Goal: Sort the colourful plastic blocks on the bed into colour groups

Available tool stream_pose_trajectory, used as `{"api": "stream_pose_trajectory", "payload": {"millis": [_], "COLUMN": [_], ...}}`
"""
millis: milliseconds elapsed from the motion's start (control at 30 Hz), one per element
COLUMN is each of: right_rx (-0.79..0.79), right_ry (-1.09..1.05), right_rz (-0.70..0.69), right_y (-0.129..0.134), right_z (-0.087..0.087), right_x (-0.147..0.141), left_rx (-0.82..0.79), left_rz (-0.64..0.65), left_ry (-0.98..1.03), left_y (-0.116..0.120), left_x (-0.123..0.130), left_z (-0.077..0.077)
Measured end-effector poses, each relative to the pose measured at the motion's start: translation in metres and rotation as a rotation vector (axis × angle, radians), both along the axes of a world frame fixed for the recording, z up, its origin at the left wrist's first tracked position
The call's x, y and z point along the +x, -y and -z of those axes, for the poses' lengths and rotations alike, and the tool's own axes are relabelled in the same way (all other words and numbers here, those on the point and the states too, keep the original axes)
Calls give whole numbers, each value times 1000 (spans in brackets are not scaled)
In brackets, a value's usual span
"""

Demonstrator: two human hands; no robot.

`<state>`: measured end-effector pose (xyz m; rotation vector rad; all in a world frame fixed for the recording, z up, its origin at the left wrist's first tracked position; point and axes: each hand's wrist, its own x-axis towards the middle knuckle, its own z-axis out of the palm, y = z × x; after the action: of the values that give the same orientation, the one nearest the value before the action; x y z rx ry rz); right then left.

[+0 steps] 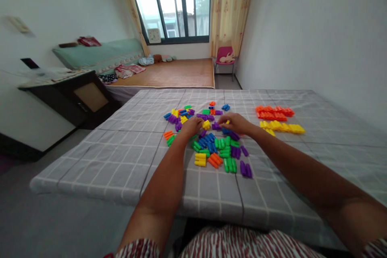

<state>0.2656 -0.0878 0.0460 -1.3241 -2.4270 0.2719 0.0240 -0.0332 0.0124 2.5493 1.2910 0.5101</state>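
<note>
The yellow piece (206,125) is at the fingertips of your left hand (192,127), within the spread of coloured pieces in the middle of the surface (105,161). The fingers touch it, but you cannot tell from here whether they grip it. Your right hand (235,123) is curled low over the pile's other side, beside a purple piece (216,126); its fingertips hide too much to tell whether it grasps anything.

Nearer you lie green pieces (230,165), a yellow group (200,159), an orange group (215,160) and a purple pair (246,169). Apart from the pile, to the right, an orange row (274,113) lies beyond a yellow row (282,127). A grey checked cloth covers the surface.

Past its far edge is a bed (184,73), with a pink chair (224,52) to its right holding a plush toy (227,58). A clock (154,36) stands at the window (172,4), and a dark cabinet (83,98) is on your left.
</note>
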Motion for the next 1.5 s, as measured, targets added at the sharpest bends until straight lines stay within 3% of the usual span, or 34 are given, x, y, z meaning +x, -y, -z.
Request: {"api": "stream_pose_trajectory", "payload": {"millis": [100, 233, 367, 467, 633, 733, 833, 900, 1033, 1167, 1400, 1500], "right_rx": [-135, -96, -27, 72, 150, 103, 184, 223, 17, -148, -112, -129], "right_ry": [145, 305, 294, 164, -191, -441, -577, -525, -181, -38, 9, 23], "right_rz": [-120, -112, -59, 38, 284, 466, 740, 959, 1238, 1241, 1300, 1253], "right_y": [28, 45, 48, 49, 37, 25, 25, 35, 66, 78, 71, 75], "right_z": [-6, 1, 5, -1, -18, -21, -14, -3, 28, 46, 47, 51], "right_x": [-16, -35, -39, -26, 42, 105, 176, 224, 296, 316, 318, 319], "left_rx": [27, 37, 25, 9, 13, 19, 12, 10, 18, 9, -3, 3], "left_rz": [-13, 8, 39, 51, 35, 34, 31, 33, 31, 2, 20, 19], "left_ry": [36, 21, 16, 11, 3, -9, -16, -11, -15, -55, -58, -61], "left_y": [-3, -3, -3, -6, -11, -12, -11, -11, -12, -11, -11, -13], "left_x": [-2, -2, -4, -7, -10, -10, -10, -10, -10, -9, -9, -9], "left_z": [4, 7, 5, 4, 8, 8, 6, 5, 5, 1, -1, 1]}}
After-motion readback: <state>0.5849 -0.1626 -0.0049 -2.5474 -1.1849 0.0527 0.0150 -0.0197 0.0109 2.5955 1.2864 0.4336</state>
